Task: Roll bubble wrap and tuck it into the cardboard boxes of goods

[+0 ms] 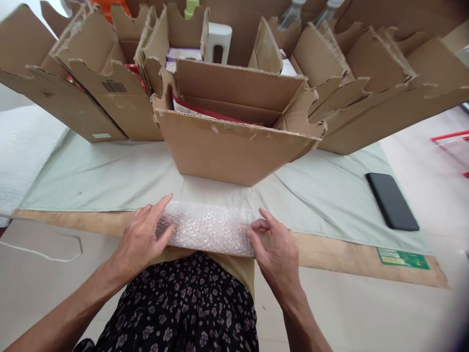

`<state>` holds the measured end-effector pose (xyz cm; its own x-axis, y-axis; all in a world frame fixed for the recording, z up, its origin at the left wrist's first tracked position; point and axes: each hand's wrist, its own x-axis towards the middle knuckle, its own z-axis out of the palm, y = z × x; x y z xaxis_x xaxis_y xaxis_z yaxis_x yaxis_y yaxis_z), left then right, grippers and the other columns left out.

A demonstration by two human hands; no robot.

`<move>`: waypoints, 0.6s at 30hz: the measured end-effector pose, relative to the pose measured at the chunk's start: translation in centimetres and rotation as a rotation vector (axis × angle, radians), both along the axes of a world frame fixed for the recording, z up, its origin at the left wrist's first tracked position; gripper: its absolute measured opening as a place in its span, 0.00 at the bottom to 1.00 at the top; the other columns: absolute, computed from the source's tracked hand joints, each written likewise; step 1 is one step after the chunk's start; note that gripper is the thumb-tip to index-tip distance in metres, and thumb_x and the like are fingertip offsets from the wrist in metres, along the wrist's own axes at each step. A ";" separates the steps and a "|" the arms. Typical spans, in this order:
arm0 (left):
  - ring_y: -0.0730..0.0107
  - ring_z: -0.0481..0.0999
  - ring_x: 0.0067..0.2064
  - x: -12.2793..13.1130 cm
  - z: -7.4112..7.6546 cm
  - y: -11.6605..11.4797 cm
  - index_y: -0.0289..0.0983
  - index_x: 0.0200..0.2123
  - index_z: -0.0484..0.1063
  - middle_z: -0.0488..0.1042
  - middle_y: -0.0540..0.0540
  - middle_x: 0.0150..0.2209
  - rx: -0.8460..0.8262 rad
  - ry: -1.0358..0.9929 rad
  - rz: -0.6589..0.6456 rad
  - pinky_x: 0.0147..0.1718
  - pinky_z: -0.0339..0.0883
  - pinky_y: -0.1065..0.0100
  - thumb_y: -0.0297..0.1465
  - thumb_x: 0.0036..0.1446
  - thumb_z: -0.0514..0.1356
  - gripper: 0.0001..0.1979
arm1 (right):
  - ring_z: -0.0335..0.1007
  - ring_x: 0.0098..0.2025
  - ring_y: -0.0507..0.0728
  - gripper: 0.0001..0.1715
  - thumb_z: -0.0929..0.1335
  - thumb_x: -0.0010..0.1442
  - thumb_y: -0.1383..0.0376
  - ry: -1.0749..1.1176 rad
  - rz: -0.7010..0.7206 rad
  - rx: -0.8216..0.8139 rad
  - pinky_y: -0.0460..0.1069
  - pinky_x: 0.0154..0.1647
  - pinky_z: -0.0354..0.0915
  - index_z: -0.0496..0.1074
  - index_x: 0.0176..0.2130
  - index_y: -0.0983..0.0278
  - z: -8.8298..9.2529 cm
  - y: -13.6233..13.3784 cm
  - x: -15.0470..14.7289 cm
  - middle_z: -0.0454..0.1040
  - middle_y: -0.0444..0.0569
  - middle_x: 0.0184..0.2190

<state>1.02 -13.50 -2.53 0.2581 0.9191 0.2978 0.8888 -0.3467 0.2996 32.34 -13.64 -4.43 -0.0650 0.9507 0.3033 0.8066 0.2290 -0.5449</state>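
Observation:
A flat strip of bubble wrap lies lengthwise at the table's near edge, close to my body. My left hand grips its left end, the thumb on top and the index finger stretched along the far corner. At the other end, the thumb and fingers of my right hand pinch the right edge. Whether something is wrapped inside the plastic I cannot tell. Just beyond it stands an open cardboard box with a red-edged white packet in it.
More open cardboard boxes stand left and right behind, some holding bottles. A black phone lies on the pale green cloth at right. A green card sits on the wooden table edge. White wrap is at far left.

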 end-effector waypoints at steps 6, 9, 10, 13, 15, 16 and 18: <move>0.53 0.77 0.39 -0.6 -0.6 -0.4 0.31 0.69 0.57 0.76 0.41 0.39 -0.092 0.091 0.123 0.42 0.73 0.55 0.39 0.67 0.58 0.33 | 0.72 0.55 0.70 0.28 0.67 0.69 0.50 -0.286 0.033 0.050 0.62 0.50 0.67 0.71 0.60 0.63 -0.2 1.7 0.6 0.75 0.60 0.60; 0.51 0.77 0.41 -0.7 -0.7 -0.4 0.29 0.68 0.58 0.77 0.40 0.40 -0.137 0.118 0.157 0.43 0.73 0.53 0.41 0.65 0.60 0.34 | 0.69 0.61 0.74 0.23 0.69 0.68 0.51 -0.340 0.121 -0.004 0.65 0.53 0.67 0.75 0.53 0.64 -0.2 3.0 0.3 0.74 0.62 0.62; 0.50 0.77 0.41 -0.7 -0.7 -0.3 0.28 0.68 0.59 0.77 0.40 0.40 -0.151 0.128 0.168 0.44 0.73 0.53 0.40 0.65 0.60 0.34 | 0.69 0.61 0.74 0.17 0.69 0.68 0.54 -0.323 0.159 -0.010 0.65 0.53 0.67 0.76 0.46 0.64 -0.1 3.2 0.0 0.75 0.61 0.61; 0.48 0.77 0.42 -0.5 -0.7 -0.3 0.28 0.66 0.61 0.76 0.40 0.39 -0.189 0.122 0.191 0.45 0.74 0.50 0.40 0.63 0.60 0.34 | 0.74 0.57 0.69 0.10 0.68 0.68 0.61 -0.157 0.233 -0.003 0.61 0.50 0.69 0.71 0.33 0.62 0.5 3.0 -0.9 0.80 0.57 0.54; 0.47 0.77 0.44 -0.4 -0.6 -0.4 0.28 0.66 0.62 0.76 0.38 0.41 -0.199 0.076 0.205 0.46 0.74 0.48 0.40 0.63 0.60 0.33 | 0.80 0.48 0.62 0.09 0.69 0.68 0.64 0.033 0.257 -0.028 0.55 0.44 0.71 0.70 0.34 0.60 1.1 2.2 -1.3 0.82 0.52 0.46; 0.47 0.77 0.46 -0.3 -0.5 -0.4 0.29 0.67 0.62 0.76 0.38 0.43 -0.205 0.037 0.217 0.47 0.74 0.48 0.41 0.62 0.60 0.34 | 0.81 0.42 0.58 0.07 0.69 0.68 0.65 0.136 0.263 -0.049 0.52 0.41 0.72 0.70 0.36 0.60 1.5 1.6 -1.5 0.83 0.49 0.42; 0.48 0.78 0.48 -0.1 -0.2 -0.4 0.31 0.69 0.60 0.76 0.36 0.49 -0.239 -0.068 0.252 0.49 0.74 0.47 0.42 0.61 0.60 0.36 | 0.81 0.36 0.54 0.05 0.70 0.67 0.68 0.332 0.262 -0.072 0.47 0.36 0.72 0.70 0.37 0.59 2.1 0.3 -1.6 0.82 0.44 0.36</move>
